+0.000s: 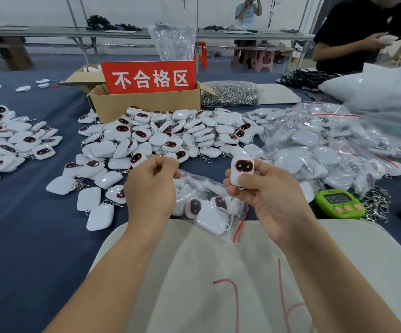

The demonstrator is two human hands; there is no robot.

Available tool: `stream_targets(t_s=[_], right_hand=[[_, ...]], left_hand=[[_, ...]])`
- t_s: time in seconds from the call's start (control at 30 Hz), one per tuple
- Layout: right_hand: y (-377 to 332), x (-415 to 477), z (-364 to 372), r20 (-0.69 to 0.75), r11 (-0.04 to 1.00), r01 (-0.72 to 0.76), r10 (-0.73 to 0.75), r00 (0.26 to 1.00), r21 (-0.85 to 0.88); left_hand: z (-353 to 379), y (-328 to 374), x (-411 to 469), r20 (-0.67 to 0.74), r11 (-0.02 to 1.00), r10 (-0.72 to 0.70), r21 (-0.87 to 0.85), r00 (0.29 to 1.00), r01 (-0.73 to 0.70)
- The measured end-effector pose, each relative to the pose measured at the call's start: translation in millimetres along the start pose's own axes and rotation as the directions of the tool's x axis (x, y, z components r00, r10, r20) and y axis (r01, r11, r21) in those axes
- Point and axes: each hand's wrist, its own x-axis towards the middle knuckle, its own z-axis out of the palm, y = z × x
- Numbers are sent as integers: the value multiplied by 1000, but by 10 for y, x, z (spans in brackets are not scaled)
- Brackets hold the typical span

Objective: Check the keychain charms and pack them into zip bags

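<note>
One charm is up for inspection in the head view. The right hand [266, 195] grips a white keychain charm [241, 170] between thumb and fingers, its dark, red-rimmed face turned up to the camera. The left hand [150, 186] is curled, thumb and forefinger pinching what looks like the lip of the clear zip bag [209, 212]. That bag lies between the two hands, partly on the cream cloth mat [218, 272], with several charms inside. Behind sits the loose pile of charms [161, 138] on the blue worktop [26, 236], and beyond it the cardboard box [146, 104] with the red reject-area sign. Best play here is probably to turn the charm over, check face, back and clasp, hold the bag mouth wide, then slide it in. Any flaw likely means the box.
</note>
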Motion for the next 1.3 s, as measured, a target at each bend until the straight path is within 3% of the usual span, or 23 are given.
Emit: stream_targets(t_s=[0.13, 0.3, 0.43, 0.5, 0.6, 0.7, 0.83, 1.0, 1.3], right_hand=[[41, -5, 29, 34, 996, 33, -30, 999, -84], [87, -29, 88, 91, 961, 118, -99, 991, -250], [170, -35, 98, 63, 765, 293, -315, 947, -574], [168, -44, 111, 89, 703, 358, -389, 917, -615], [132, -45, 133, 18, 840, 339, -366, 931, -423], [81, 3, 73, -99, 970, 178, -196, 975, -166], [39, 2, 40, 45, 997, 7, -10, 999, 76], [54, -30, 77, 180, 997, 66, -58, 982, -40], [31, -45, 54, 173, 997, 17, -5, 985, -71]], left_hand=[[21, 46, -63, 50, 995, 94, 25, 994, -96], [68, 143, -215, 258, 967, 244, 10, 935, -255], [104, 147, -279, 330, 934, 320, 47, 888, -354], [86, 127, -264, 328, 931, 327, 49, 886, -361], [42, 118, -191, 290, 961, 265, -1, 920, -277], [6, 119, -118, 275, 982, 134, -163, 952, -91], [16, 124, -82, 279, 958, -7, -275, 960, 87], [30, 195, -122, 376, 937, -9, -319, 927, 138], [9, 213, -121, 394, 931, 2, -336, 919, 142]])
